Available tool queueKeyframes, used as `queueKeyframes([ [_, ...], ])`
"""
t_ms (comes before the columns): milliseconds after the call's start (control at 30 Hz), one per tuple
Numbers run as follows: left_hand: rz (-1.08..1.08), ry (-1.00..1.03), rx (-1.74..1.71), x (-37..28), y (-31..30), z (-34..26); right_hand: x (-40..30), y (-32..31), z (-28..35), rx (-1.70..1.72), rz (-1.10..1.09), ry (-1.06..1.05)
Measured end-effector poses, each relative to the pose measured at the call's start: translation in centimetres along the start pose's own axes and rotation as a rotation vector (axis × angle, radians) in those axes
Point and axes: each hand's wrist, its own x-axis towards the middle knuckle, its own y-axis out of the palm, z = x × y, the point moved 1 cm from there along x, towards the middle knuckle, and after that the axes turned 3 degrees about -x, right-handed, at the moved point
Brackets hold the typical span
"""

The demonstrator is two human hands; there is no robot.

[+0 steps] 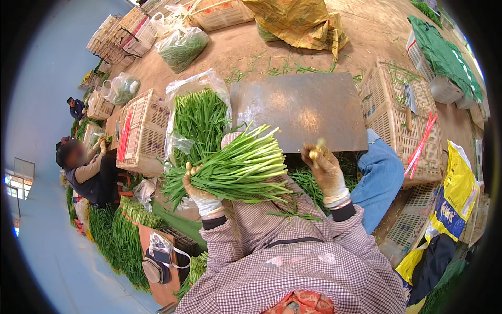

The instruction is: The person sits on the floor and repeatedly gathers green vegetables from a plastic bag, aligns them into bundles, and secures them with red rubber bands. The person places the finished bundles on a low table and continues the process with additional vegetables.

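My left hand (196,192), in a stained work glove, grips a bunch of leafy green stalks (251,165), which look like garlic chives. Their pale cut ends point right and fan out over my lap. To the right, my gloved right hand (323,168) is raised apart from the bunch, its fingers curled. A small blurred yellowish bit shows at its fingertips; whether it is held is unclear. Just beyond that hand lies a flat metal board (294,106) with worn pale patches. Behind the bunch, more greens (200,121) fill a clear plastic bag (213,80).
Plastic crates stand left (143,133) and right (382,106); the right one carries a cleaver (410,102) and red ties (421,143). Loose greens (306,182) lie below the board. A co-worker (86,168) sits at left near stacked bundles (117,231). A phone (162,256) rests nearby.
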Motion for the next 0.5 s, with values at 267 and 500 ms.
queueKeyframes([
  [267,0.117,-0.028,-0.013,0.0,2.2,1.8,2.8,2.5,-0.5,-0.69,-0.027,-0.124],
  [500,0.061,-0.256,-0.087,1.5,-2.5,-1.7,0.2,-1.3,4.6,0.066,0.312,-0.063],
])
